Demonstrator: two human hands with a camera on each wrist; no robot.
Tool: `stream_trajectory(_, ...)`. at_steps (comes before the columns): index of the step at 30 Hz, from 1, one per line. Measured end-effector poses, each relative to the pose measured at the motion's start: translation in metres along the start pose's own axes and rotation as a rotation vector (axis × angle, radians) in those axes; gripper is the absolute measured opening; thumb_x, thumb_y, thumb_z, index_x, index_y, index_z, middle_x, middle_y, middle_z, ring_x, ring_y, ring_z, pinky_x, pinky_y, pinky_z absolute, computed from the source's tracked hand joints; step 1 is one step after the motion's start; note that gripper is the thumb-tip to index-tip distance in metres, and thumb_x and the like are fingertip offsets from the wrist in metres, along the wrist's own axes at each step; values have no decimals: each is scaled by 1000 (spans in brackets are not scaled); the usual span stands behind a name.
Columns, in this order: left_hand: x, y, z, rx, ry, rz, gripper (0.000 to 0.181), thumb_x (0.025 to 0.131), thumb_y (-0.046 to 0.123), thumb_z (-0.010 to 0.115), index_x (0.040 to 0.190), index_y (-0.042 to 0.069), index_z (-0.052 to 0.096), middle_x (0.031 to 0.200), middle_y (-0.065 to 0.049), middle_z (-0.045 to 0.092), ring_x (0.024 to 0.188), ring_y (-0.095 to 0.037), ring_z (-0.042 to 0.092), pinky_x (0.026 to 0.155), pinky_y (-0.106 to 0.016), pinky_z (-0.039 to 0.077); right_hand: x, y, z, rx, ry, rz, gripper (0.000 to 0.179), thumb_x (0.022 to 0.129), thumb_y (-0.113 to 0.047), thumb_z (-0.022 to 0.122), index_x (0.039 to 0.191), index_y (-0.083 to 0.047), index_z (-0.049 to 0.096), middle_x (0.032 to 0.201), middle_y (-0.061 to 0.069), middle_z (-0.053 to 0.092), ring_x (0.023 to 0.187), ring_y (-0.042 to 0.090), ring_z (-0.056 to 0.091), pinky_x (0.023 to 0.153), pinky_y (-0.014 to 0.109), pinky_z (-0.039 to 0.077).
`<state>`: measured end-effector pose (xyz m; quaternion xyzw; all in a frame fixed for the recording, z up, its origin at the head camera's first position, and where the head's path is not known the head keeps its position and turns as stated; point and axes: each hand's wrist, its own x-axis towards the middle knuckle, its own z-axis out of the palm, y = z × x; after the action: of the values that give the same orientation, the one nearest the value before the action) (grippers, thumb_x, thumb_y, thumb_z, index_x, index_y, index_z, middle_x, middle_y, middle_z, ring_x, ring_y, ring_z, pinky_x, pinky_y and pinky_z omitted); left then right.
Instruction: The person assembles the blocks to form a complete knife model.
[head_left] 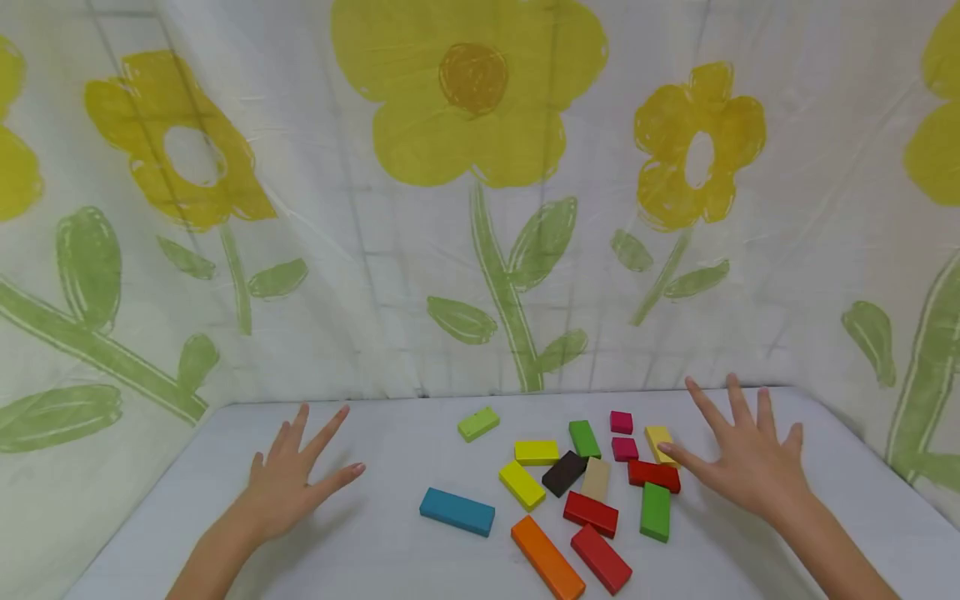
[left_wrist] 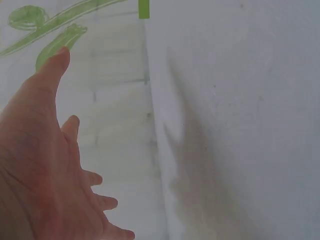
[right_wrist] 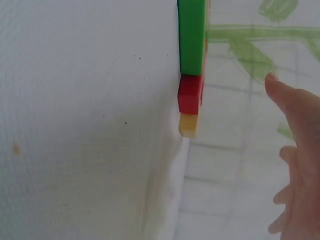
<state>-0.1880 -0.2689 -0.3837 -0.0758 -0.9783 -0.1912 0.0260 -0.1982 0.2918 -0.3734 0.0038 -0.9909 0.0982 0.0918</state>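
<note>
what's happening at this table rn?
A person holds both bare hands, left hand and right hand, spread above a white table, gripping nothing. Between them lie loose coloured blocks, some touching, some apart. The blue block is nearest the left hand; the pale yellow block is nearest the right thumb, which the right wrist view shows clear of it.

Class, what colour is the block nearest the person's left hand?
The block is blue; it shows best in the head view.
</note>
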Motion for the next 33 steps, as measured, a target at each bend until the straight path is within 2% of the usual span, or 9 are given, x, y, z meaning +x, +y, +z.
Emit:
stream_trajectory(8, -1, 8, 5, -141, -13, 51, 86, 99, 59, 64, 169, 27, 26, 170, -36, 11, 150, -68, 12, 105, -90, 20, -1, -11, 3, 0, -2, -24, 109, 86, -70, 71, 168, -18, 23, 164, 41, 15, 143, 74, 12, 99, 96, 8)
stream_trajectory(15, -2, 16, 6, -319, -103, 75, 87, 100, 53, 66, 170, 27, 22, 173, -30, 10, 155, -60, 11, 108, -86, 24, -4, -22, 5, 2, -5, -77, 104, 88, -68, 71, 168, -19, 26, 165, 37, 23, 143, 72, 19, 102, 94, 16)
stream_trajectory(21, -2, 20, 9, -430, -125, 122, 86, 100, 43, 70, 170, 26, 23, 175, -20, 19, 157, -54, 17, 113, -81, 26, -7, -32, 5, 4, -8, -116, 98, 89, -68, 70, 166, -17, 34, 163, 35, 31, 142, 70, 27, 101, 91, 26)
stream_trajectory(25, -1, 22, 13, -493, -176, 122, 89, 99, 39, 74, 170, 31, 21, 175, -15, 23, 154, -56, 25, 114, -78, 29, -8, -39, 5, 1, -8, -145, 97, 88, -66, 73, 163, -15, 40, 160, 35, 39, 138, 70, 35, 98, 88, 35)
stream_trajectory(30, 3, 28, 19, -555, -213, 136, 91, 97, 36, 77, 170, 31, 23, 169, -19, 35, 153, -53, 32, 117, -72, 32, -6, -49, 2, 39, -12, -192, 94, 89, -61, 76, 161, -12, 43, 155, 34, 47, 133, 68, 45, 92, 81, 47)
stream_trajectory(33, 6, 33, 23, -605, -237, 139, 90, 97, 34, 77, 170, 27, 24, 166, -20, 40, 153, -49, 34, 119, -70, 30, -4, -58, -1, 82, -3, -220, 91, 90, -57, 78, 160, -11, 45, 153, 32, 50, 134, 61, 49, 91, 77, 50)
